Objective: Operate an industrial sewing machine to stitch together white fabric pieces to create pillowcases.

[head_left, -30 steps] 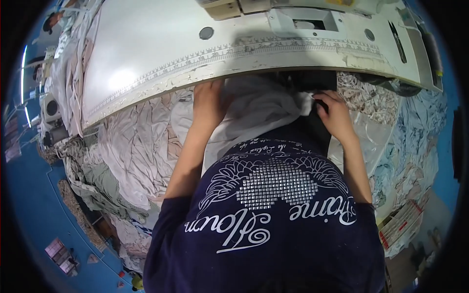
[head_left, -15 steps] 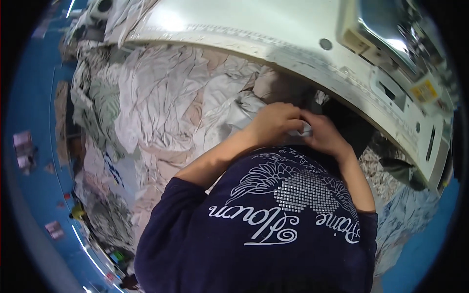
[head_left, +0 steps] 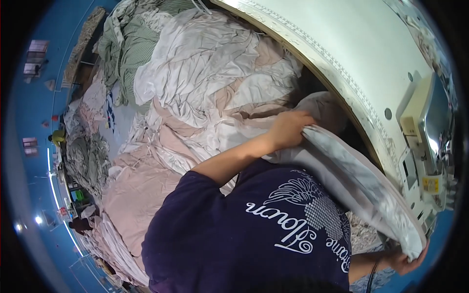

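A long white desk (head_left: 351,53) curves across the upper right, a ruled strip running along its near edge. At its far right end stands a pale sewing machine (head_left: 427,141) with a yellow label on its front. The floor (head_left: 29,122) around is blue, seen along the left rim, where small items and a few lamps show, too small to tell.

To the left of the desk lies a big heap of cloth (head_left: 195,93): white pieces on top, green-striped ones at the far end, pinkish-beige ones nearer the person. The heap fills the space between the desk edge and the blue floor and reaches up against the person's left side. The person's dark blue shirt (head_left: 234,239), with a white print on it, fills the lower middle and hides whatever is under it.

A long white cloth (head_left: 361,180) is stretched as a folded band between the two hands, just beside the desk edge and below the machine. The left hand (head_left: 288,129) is closed over its upper end, fingers curled on the fold, close to the heap. The right hand (head_left: 408,261), at the lower right rim, is clamped on the lower end, which bunches out of its grip.
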Demonstrator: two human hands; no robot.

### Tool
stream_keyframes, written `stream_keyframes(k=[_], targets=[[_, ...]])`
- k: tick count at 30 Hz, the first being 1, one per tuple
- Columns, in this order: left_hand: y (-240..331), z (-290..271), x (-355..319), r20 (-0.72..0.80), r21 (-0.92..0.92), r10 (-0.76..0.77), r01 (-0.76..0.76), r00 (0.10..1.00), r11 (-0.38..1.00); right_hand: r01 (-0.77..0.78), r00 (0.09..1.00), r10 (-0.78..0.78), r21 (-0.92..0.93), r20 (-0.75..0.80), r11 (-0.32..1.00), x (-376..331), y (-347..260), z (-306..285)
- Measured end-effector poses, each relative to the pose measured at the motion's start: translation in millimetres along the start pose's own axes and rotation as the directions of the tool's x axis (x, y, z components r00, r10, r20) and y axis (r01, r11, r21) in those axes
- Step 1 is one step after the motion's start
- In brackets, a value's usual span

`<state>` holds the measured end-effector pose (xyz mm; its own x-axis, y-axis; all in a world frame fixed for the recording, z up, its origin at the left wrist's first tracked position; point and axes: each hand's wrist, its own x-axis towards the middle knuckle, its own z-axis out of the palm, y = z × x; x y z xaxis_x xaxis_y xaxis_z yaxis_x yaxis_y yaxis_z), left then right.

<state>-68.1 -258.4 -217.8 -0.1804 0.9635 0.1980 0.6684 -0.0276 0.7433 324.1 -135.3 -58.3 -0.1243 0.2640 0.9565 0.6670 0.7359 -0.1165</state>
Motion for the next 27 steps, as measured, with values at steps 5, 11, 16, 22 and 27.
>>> stream_keyframes(k=[5,11,16,22,27], targets=[[-12,-40,40,-0.646,0.038,0.134,-0.143,0.752,0.989,0.144,0.974,-0.07,-0.35,0.215,0.926,-8,4,-29],[6,-96,161,-0.778,0.444,0.499,-0.228,0.383,0.867,-0.369,0.83,0.473,-0.345,0.295,0.863,-39,-33,-32],[110,-29,127,-0.741,0.157,0.472,-0.559,0.478,0.814,-0.801,0.38,0.822,-0.294,0.423,0.522,-33,-50,-7],[161,-33,115,-0.691,-0.029,0.468,-0.668,0.551,0.743,-0.821,0.567,0.783,0.096,0.255,0.563,-56,-31,-1],[202,-18,122,-0.683,-0.105,0.423,-0.653,0.595,0.75,-0.964,0.262,0.677,0.15,0.688,0.22,-60,-24,3]])
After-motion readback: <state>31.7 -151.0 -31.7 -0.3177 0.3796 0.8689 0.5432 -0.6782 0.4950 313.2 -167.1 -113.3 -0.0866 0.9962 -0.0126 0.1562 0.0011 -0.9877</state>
